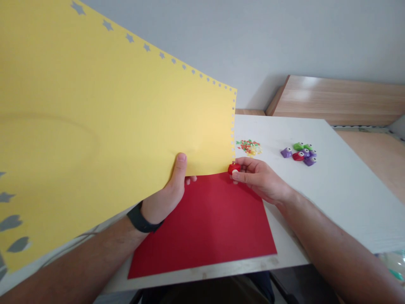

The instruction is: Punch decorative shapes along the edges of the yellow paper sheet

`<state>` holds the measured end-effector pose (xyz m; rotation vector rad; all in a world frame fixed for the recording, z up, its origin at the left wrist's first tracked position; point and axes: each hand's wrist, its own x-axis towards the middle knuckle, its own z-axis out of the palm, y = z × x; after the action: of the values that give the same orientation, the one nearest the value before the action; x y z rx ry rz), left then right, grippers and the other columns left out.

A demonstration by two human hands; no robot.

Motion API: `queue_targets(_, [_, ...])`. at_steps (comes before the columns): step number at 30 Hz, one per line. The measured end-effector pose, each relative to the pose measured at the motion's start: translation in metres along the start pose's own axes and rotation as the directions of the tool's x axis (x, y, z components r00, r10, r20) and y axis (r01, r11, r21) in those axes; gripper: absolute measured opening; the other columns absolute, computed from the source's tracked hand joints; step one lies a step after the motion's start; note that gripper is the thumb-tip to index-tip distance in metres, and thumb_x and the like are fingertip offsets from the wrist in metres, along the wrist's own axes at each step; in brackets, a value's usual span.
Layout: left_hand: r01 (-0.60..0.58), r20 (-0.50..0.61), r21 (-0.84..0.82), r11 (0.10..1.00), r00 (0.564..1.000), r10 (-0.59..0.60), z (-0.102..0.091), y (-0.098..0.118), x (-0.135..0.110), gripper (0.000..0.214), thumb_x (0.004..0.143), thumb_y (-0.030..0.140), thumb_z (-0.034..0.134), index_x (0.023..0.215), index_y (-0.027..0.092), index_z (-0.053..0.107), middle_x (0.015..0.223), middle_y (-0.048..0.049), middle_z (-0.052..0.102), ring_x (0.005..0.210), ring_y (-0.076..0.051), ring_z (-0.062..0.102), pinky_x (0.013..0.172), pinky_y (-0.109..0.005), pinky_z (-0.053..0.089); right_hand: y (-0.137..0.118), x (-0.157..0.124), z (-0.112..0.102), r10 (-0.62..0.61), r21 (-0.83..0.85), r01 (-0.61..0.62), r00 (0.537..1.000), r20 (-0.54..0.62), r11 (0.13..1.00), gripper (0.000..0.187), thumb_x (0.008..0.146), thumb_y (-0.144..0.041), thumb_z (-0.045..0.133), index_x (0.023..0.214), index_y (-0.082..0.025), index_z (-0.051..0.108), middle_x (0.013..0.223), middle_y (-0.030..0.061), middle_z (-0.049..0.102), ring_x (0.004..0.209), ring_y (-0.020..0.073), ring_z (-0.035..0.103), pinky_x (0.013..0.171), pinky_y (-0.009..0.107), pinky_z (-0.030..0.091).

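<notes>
My left hand (172, 181) grips the lower edge of a large yellow paper sheet (126, 114), thumb in front and fingers behind. Small punched shapes, stars among them, run along the sheet's top, right and left edges. At its lower right corner my right hand (257, 175) pinches a red craft punch (234, 169) with a white button, its thumb on the button. The punch sits at the paper's edge. Beneath, a red paper sheet (209, 228) lies flat on the table, partly covered by the yellow one.
A pile of small red, green and yellow paper cut-outs (249, 147) lies on the white table (341, 202). Several purple, green and red craft punches (305, 153) are grouped to the right. A wooden panel (338, 99) stands behind, near the wall. Part of a clear bottle (394, 264) shows at lower right.
</notes>
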<state>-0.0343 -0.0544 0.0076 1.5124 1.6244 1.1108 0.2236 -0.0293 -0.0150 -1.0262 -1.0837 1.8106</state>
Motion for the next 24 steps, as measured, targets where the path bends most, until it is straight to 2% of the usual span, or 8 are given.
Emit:
queue_targets(7, [0.025, -0.021, -0.029, 0.999, 0.999, -0.026, 0.0008, 0.0002, -0.0006, 0.050, 0.100, 0.053, 0.056, 0.061, 0.024, 0.064, 0.068, 0.0005, 0.074, 0.064, -0.016, 0.069, 0.079, -0.027, 0.061, -0.0006, -0.0009, 0.0014, 0.001, -0.012, -0.001, 1.000, -0.004, 1.000, 0.039, 0.076, -0.031, 0.095, 0.108, -0.019, 0.075, 0.088, 0.0009, 0.073, 0.072, 0.0121, 0.063, 0.073, 0.028, 0.048])
queue_targets(15, [0.028, 0.008, -0.024, 0.999, 1.000, -0.028, 0.0005, 0.0014, -0.0005, 0.051, 0.101, 0.056, 0.054, 0.061, 0.025, 0.062, 0.067, 0.0010, 0.072, 0.063, -0.016, 0.068, 0.080, -0.028, 0.060, 0.0000, -0.0010, 0.0012, 0.007, 0.006, -0.007, 1.000, -0.007, 1.000, 0.036, 0.076, -0.031, 0.095, 0.106, -0.019, 0.077, 0.089, 0.0015, 0.075, 0.073, 0.0125, 0.065, 0.075, 0.028, 0.049])
queue_targets(24, [0.039, 0.011, -0.020, 0.999, 0.999, -0.038, 0.0004, 0.0019, -0.0008, 0.049, 0.101, 0.054, 0.055, 0.062, 0.025, 0.062, 0.068, 0.0009, 0.072, 0.062, -0.016, 0.067, 0.081, -0.028, 0.059, -0.0013, -0.0012, 0.0004, -0.023, -0.064, 0.023, 1.000, -0.004, 0.998, 0.035, 0.079, -0.033, 0.093, 0.105, -0.019, 0.075, 0.087, 0.0013, 0.074, 0.072, 0.0128, 0.064, 0.074, 0.029, 0.048])
